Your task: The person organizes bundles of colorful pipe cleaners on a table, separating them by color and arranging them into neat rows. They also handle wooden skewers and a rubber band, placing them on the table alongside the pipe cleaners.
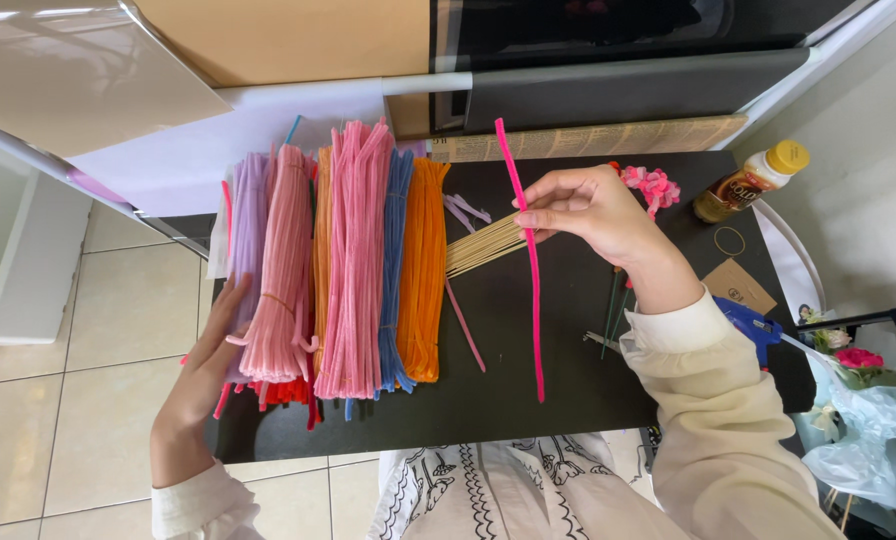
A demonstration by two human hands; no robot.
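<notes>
The right hand [593,215], in the upper middle of the frame, has its fingers [548,215] pressed together in a pinch on a hot-pink pipe cleaner [533,290], gripping it about a third of the way down from its top; the stem hangs nearly upright above the black counter [528,400], its lower end dangling free toward the bottom centre; it looks feather-light, fuzzy and easily bent, so a light pinch near the middle would seem to keep it from drooping or kinking. The left hand [203,365], at lower left, lies flat with fingers spread against the side of a light-pink bundle [283,270], touching it rather than gripping; that bundle sits among others packed side by side, lilac [248,220], a brighter pink bundle [356,260], blue [396,250] and orange [426,260]. Just behind the right hand's fingers lies a sheaf of thin wooden sticks [483,245]; a loose pink stem [465,325] rests on the counter below them. Further to the right are a curled pink flower piece [653,185], a bottle with a yellow cap [753,180], a rubber band [729,240] and a blue glue gun [753,325].
</notes>
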